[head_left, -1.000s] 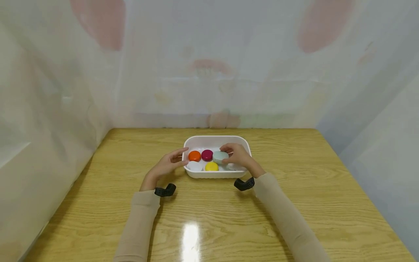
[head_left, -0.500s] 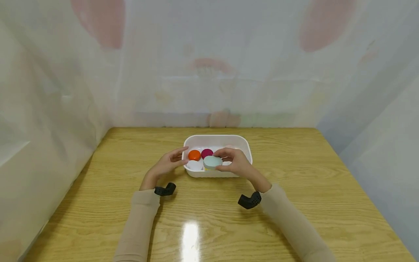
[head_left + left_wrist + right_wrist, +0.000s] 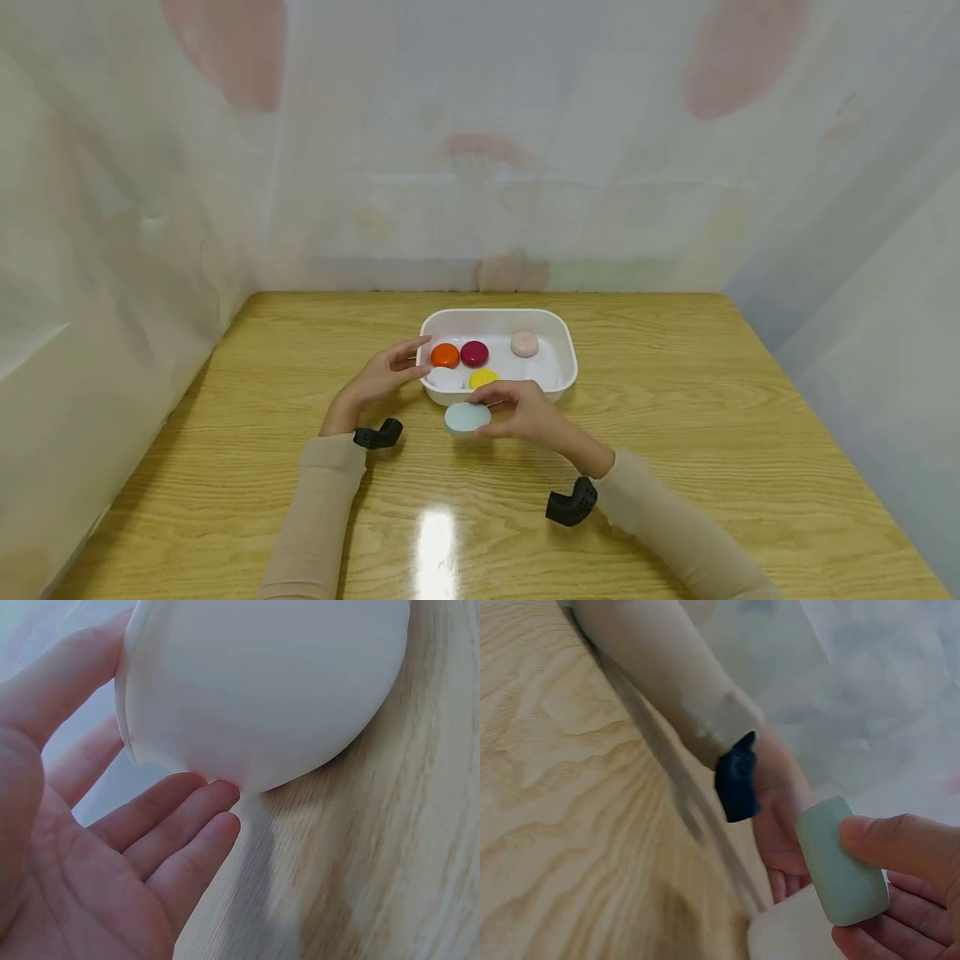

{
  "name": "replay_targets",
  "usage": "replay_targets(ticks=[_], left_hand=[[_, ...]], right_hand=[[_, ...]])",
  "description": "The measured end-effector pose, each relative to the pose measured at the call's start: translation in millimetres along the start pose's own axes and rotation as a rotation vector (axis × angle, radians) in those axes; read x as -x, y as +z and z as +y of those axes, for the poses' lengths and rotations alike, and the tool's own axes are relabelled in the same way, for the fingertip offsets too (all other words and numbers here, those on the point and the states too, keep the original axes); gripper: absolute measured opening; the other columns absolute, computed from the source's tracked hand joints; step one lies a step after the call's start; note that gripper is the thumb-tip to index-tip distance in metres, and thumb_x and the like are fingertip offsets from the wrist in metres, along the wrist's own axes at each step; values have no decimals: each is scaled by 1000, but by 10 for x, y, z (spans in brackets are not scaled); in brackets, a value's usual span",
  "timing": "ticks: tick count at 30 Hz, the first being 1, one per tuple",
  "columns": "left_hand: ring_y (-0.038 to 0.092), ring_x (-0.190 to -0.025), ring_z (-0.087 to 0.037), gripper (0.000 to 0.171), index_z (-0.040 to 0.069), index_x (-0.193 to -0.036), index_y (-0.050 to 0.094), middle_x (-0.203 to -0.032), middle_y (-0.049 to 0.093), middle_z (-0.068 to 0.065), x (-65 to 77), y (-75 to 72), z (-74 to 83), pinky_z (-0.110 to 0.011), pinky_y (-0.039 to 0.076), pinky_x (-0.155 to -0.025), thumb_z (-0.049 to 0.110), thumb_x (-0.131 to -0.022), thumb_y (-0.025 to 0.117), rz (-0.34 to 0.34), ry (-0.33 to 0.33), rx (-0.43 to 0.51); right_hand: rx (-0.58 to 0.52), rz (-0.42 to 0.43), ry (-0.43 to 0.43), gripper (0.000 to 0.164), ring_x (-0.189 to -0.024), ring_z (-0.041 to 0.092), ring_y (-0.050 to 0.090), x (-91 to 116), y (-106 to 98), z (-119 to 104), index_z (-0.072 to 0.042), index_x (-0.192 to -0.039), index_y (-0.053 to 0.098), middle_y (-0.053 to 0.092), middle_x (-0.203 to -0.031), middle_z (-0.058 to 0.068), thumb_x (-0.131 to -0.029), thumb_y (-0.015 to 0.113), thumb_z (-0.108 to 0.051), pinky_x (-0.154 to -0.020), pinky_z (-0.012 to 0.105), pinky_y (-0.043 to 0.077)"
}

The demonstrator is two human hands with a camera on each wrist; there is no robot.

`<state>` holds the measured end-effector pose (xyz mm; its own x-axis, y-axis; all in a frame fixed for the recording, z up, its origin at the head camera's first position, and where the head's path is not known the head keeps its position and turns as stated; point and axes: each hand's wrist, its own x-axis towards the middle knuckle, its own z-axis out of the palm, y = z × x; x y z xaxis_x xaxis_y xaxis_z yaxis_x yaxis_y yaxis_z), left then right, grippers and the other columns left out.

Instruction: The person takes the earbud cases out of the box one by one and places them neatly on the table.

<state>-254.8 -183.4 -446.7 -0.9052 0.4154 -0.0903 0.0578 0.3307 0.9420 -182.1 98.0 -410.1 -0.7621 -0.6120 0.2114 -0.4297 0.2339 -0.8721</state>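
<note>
In the head view my right hand (image 3: 527, 410) pinches a pale green oval block (image 3: 467, 417), soap-bar-like with rounded edges, in front of the white plastic tray (image 3: 555, 321). The right wrist view shows the thumb on one face of the block and the fingers behind it. At the tray's left end is my left hand (image 3: 386, 372), its fingers loosely extended and touching the rim and outer wall. Inside lie glossy round pieces: orange (image 3: 445, 356), dark pink (image 3: 474, 353), yellow (image 3: 483, 380), white (image 3: 446, 378) and pale pink (image 3: 524, 344).
The tray stands on a wood-grain table (image 3: 675, 400) towards its far edge. A pale patterned curtain (image 3: 480, 208) hangs behind and along both sides. Black curved devices (image 3: 572, 502) sit at both wrists.
My right hand has lifted the pale green block out of the tray and brought it nearer and leftward, over the front rim. The pale pink piece is uncovered. My left hand has stayed put.
</note>
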Motion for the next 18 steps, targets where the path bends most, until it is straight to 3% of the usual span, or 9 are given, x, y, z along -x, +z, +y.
replay_targets(ticks=[7,18], left_hand=[[40,-140,-38,62,16,-150,34,-156,35,-13,-18,-2,-9,-54,34,-116,25,-95,61,-1,5,-3],[40,-140,-39,61,15,-151,33,-157,34,-14,-7,-6,-12,-55,35,-115,23,-96,59,-1,19,-15]], right_hand=[[-20,-23,27,41,-101,32,69,23,168,115,5,-112,67,70,-114,22,-75,80,-3,-89,34,59],[-99,13,111,42,-106,36,68,10,406,284,7,-114,66,67,-116,25,-75,79,-4,-88,27,58]])
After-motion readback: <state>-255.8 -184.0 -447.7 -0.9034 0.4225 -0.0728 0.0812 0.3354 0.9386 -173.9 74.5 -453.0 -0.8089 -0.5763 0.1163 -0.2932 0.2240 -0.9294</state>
